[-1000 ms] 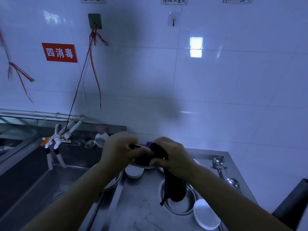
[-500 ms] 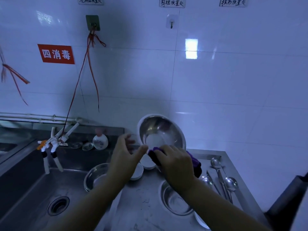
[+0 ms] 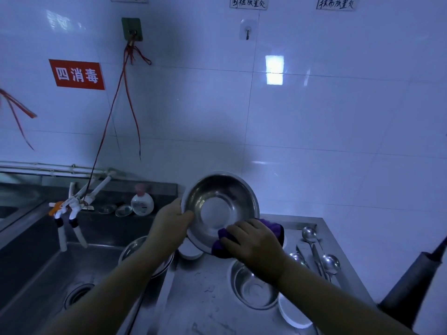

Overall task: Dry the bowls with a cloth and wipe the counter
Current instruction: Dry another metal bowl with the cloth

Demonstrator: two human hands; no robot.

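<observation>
Steel bowl raised above the counter, tipped so the open inside faces the camera, well clear of the surface. Left hand clamped on the bowl's left rim, thumb inside, fingers behind. Right hand closed on a purple cloth, pressed against the lower right rim of the bowl, with cloth bunched under the palm and spilling out to the right.

Below the right wrist, a second steel bowl resting upright on the counter. Just beside it, at the front edge, a white dish. Another white dish partly hidden under the held bowl. A third steel bowl at the edge of the sink, half covered by the left forearm.

On the right side of the counter, ladles and a knife lying lengthwise, near the wall. Behind the sink, a soap bottle on the ledge, with taps to its left. On the tiled wall, a red sign, and red cords hanging from a green hook.
</observation>
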